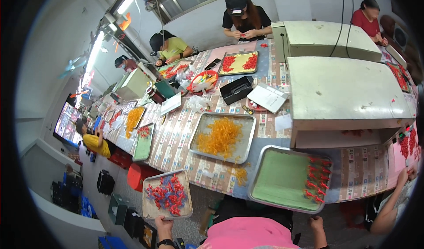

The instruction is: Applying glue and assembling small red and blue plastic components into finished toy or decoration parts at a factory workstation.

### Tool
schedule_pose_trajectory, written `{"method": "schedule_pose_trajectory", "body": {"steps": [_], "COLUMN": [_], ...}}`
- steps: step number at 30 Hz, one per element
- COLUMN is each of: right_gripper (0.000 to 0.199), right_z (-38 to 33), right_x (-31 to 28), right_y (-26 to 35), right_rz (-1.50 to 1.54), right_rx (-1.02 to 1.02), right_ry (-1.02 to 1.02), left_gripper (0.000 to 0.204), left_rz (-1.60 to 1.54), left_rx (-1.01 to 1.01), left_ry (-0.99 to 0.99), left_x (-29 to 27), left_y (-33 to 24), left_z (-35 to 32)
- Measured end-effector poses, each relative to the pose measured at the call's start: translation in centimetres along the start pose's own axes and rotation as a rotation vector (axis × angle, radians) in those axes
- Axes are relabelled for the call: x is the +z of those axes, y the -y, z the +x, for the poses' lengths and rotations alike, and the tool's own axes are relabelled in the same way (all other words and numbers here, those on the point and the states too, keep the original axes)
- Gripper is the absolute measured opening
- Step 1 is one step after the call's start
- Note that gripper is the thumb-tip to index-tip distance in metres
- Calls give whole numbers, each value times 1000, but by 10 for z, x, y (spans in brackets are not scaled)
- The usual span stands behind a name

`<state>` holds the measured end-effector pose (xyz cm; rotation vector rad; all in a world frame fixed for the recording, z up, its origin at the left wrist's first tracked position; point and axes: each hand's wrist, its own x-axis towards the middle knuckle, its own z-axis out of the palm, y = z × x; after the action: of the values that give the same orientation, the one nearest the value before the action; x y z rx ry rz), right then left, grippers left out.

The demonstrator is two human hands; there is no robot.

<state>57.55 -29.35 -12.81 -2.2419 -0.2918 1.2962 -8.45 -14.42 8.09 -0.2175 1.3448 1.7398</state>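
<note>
My left hand [164, 225] grips the near edge of a metal tray [151, 210] at the table's front left. Small red and purple plastic pieces [168, 193] lie heaped on its beige lining. My right hand [316, 223] hangs low beside my body, its fingers curled in and nothing visible in them. Just above it lies a larger metal tray with a green lining [278, 178], apart from the hand. Several red pieces [316, 178] stand in rows along that tray's right side.
A tray [194, 145] of orange pieces [221, 136] lies ahead on the patterned table [174, 149]. A black bin [236, 90] and white box [268, 97] stand behind it. A cream metal cabinet [344, 90] blocks the right. Other people work around the table; one arm [391, 207] is close right.
</note>
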Motion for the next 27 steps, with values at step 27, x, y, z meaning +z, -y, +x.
{"method": "schedule_pose_trajectory", "body": {"steps": [27], "right_gripper": [23], "right_z": [-23], "right_x": [213], "right_y": [-65], "right_rz": [160], "right_rx": [-116], "right_ry": [-229], "left_gripper": [65], "left_rz": [414], "left_rx": [-163], "left_ry": [891], "left_x": [42], "left_y": [-20], "left_z": [256]}}
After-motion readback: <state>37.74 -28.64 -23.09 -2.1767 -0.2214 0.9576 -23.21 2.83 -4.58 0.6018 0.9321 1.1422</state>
